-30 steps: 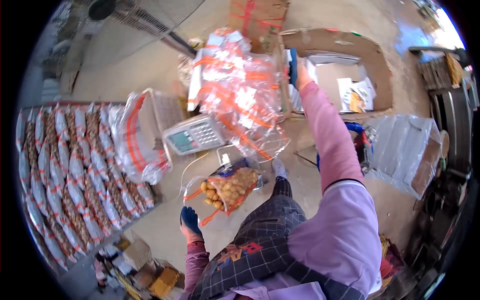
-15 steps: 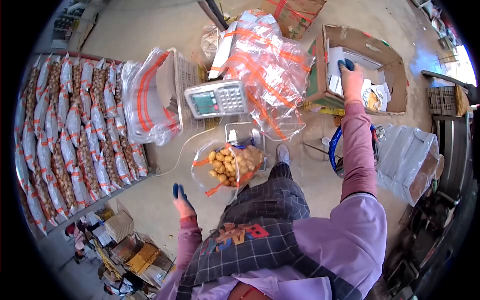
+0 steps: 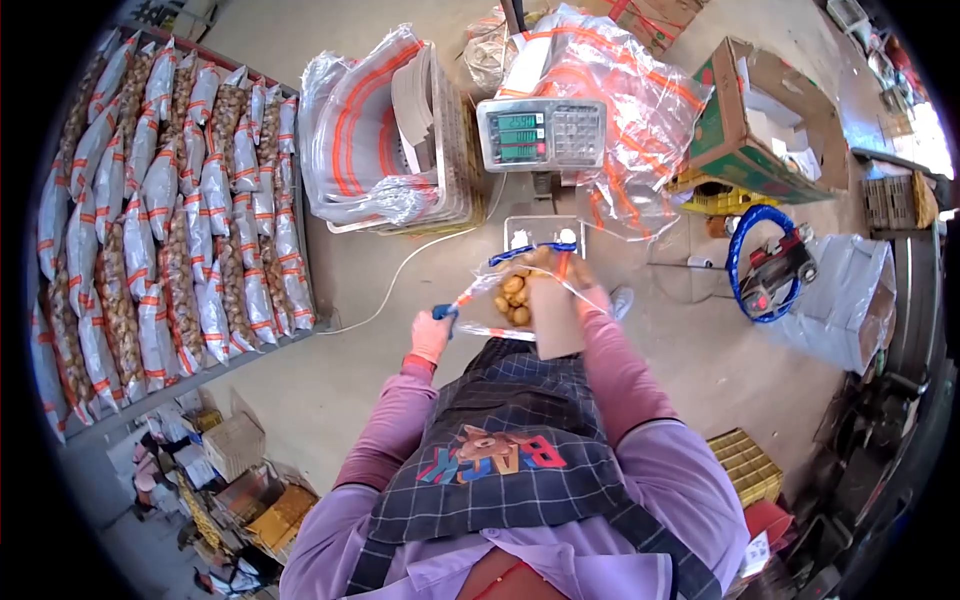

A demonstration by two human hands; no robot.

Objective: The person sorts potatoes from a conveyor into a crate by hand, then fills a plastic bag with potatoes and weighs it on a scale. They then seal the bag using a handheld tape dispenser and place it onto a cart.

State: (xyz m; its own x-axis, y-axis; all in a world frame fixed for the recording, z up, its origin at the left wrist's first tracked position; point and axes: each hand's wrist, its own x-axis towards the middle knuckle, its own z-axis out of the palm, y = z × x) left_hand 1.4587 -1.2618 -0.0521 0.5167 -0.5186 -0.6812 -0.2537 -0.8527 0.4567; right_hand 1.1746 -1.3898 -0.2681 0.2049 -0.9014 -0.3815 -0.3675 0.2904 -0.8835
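Observation:
A clear plastic bag (image 3: 478, 291) with orange stripes stands in front of me, its mouth spread. Yellowish potatoes (image 3: 514, 299) fill part of it. My left hand (image 3: 432, 335), with blue finger covers, is closed on the bag's rim at the left side. On the right side, a flat brown piece of cardboard (image 3: 556, 320) is in my right hand (image 3: 590, 296), held at the bag's mouth. Its fingers are partly hidden and blurred. Just beyond the bag lies the scale platform (image 3: 545, 225), below the scale's display (image 3: 542, 135).
Left stands a rack of filled bags (image 3: 150, 220). A crate (image 3: 455, 150) holds striped bags and cardboard sheets. More plastic bags (image 3: 640, 100) lie behind the scale. An open carton (image 3: 722, 140) stands on the right, near a blue-wrapped ring (image 3: 735, 270). A cable (image 3: 400, 265) crosses the floor.
My right hand has come from the carton to the bag, bringing the brown cardboard. My left hand, earlier apart from the bag, now grips its rim. The whole view has shifted.

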